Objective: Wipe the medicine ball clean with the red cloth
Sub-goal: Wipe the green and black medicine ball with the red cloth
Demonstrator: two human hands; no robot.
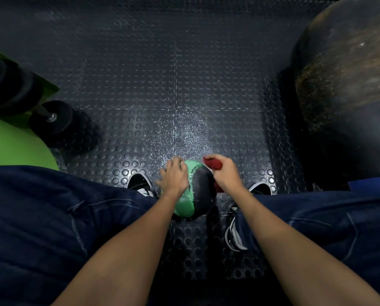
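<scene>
Head view, looking straight down between the knees: the round green-and-black rubber medicine ball sits on the black studded rubber floor between the person's black-and-white shoes. Both hands cover much of it. Its underside is out of sight, and its near edge fades into shadow.

The left hand lies on the ball's upper left. Its fingers are spread wide and flat over the green panel, though they are smeared by blur and hard to count. The right hand is at the ball's upper right, its fingers curled tight round the bunched red cloth. One end of the cloth sticks out beyond the knuckles and another hangs below the wrist against the black panel.

Being a sphere, the ball has no long axis. The seam between its colours runs roughly from far to near, with green facing left and black facing right.

Fine pale flecks speckle the floor just beyond the ball. Dark blue jeans fill both lower sides. A black dumbbell lies at the left. A big scuffed dark ball is cut off at the top right.
</scene>
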